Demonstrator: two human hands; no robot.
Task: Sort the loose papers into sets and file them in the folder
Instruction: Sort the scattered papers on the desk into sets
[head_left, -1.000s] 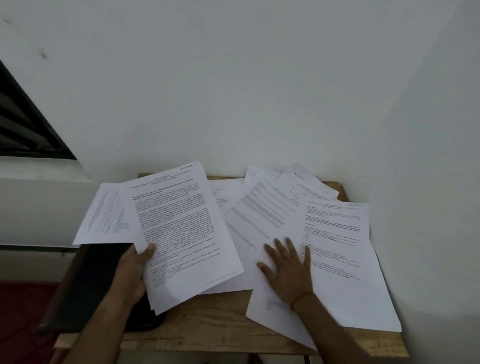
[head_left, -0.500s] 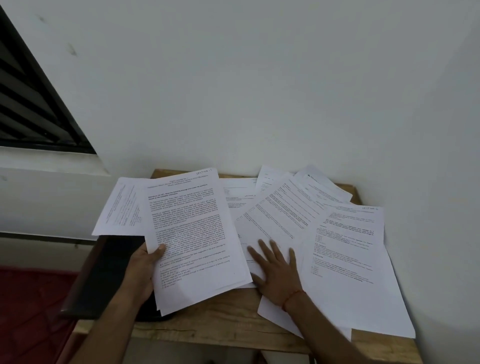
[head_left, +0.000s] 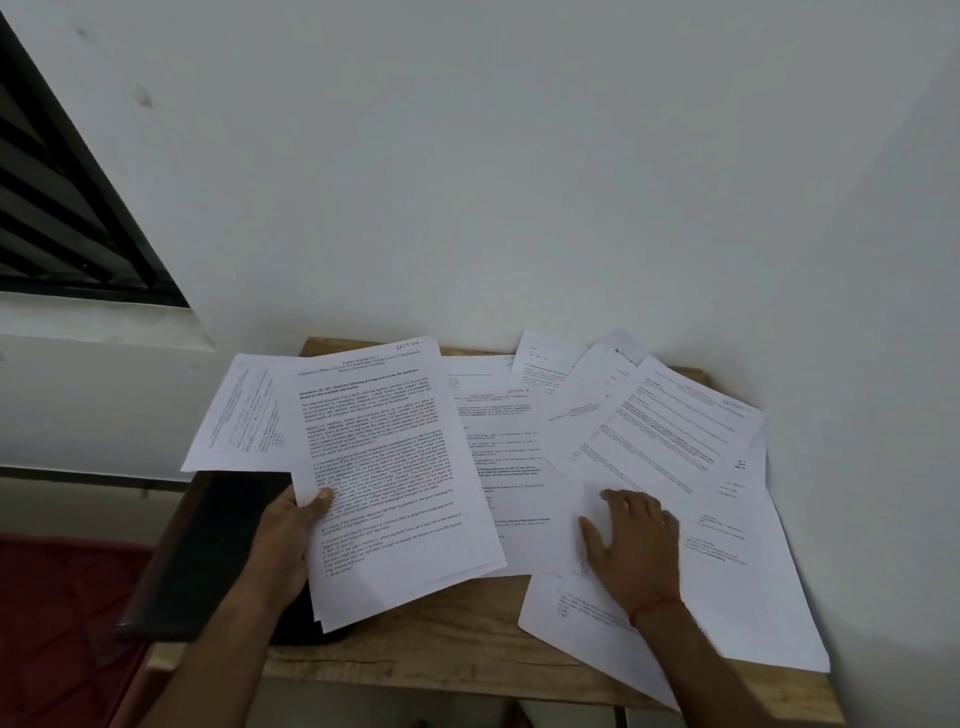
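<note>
Paper set (head_left: 395, 483) in left hand (head_left: 283, 540) grip, thumb atop left edge.

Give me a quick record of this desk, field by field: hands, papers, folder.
left hand: grips stack of printed white sheets at its left edge
right hand: rests on loose white printed sheets, fingertips blurred
black flat folder: on left edge of light wooden table, partly behind held stack
</note>
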